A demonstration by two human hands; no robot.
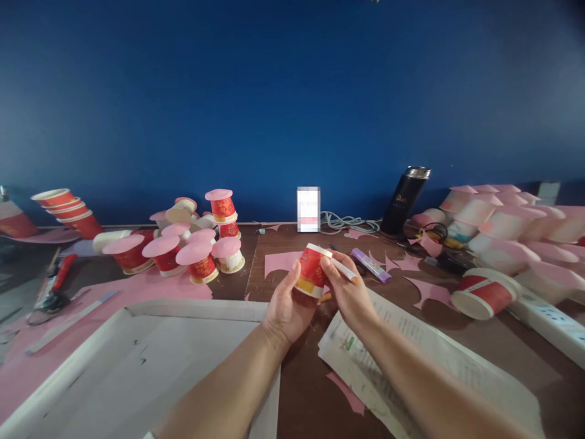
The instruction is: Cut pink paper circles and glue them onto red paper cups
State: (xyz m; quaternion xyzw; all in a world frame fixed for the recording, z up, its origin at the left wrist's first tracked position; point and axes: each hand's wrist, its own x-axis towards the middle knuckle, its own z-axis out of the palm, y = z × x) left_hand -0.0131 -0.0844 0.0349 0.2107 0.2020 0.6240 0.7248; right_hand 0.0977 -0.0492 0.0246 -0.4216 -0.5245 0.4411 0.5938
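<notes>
A red paper cup (311, 268) with a gold band and a white upper edge is in front of me, slightly tilted. My left hand (287, 309) is closed round its left and lower side, thumb on the wall. From the right, my right hand (355, 299) touches the cup with its thumb. A white pen-like stick with an orange end (343, 270) lies in that same hand, its exact kind unclear. Behind the cup a piece of pink paper (280, 263) rests on the brown table (297, 378).
Left stand cups topped with pink discs (162, 246), stacked cups (68, 210) and a white tray (137, 366). Right are a purple-and-white tube (371, 265), printed sheets (439, 341), a black flask (404, 201), a lying cup (484, 292), a power strip (553, 320) and many cups (507, 225). A lit phone (308, 209) leans at the wall.
</notes>
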